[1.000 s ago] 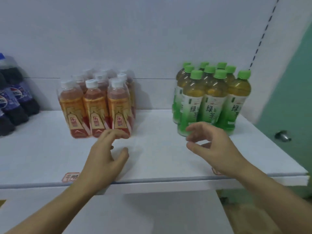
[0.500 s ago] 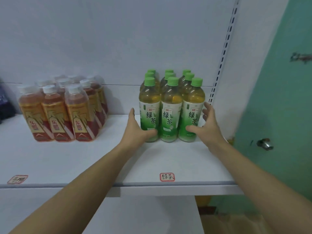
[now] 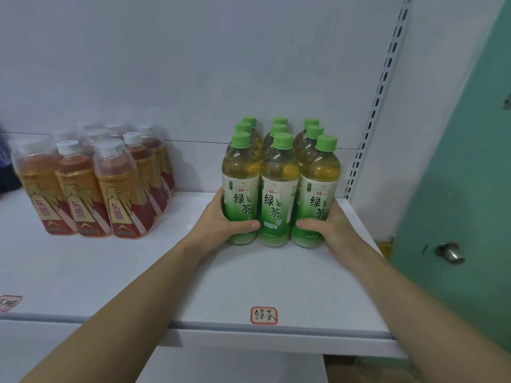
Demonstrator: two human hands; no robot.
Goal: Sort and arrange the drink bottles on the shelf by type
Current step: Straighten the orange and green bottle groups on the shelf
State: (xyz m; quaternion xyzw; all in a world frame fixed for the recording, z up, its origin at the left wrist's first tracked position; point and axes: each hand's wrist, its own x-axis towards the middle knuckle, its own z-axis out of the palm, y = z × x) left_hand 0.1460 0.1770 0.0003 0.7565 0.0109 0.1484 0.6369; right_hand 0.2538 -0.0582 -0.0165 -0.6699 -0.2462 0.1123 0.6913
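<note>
On the white shelf (image 3: 249, 275), the left hand (image 3: 221, 222) and right hand (image 3: 330, 229) are clasping a block of green tea bottles (image 3: 279, 186) from either side, thumbs curling across the front labels, forearms reaching straight in. Smooth clear plastic, green ribbed caps. Well apart to the left, shrink-wrapped orange drink bottles (image 3: 91, 183) are standing.

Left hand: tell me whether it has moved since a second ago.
Yes. The left hand has gone right along the shelf, away from the orange bottles, and now grips the left side of the green tea bottles.
</note>
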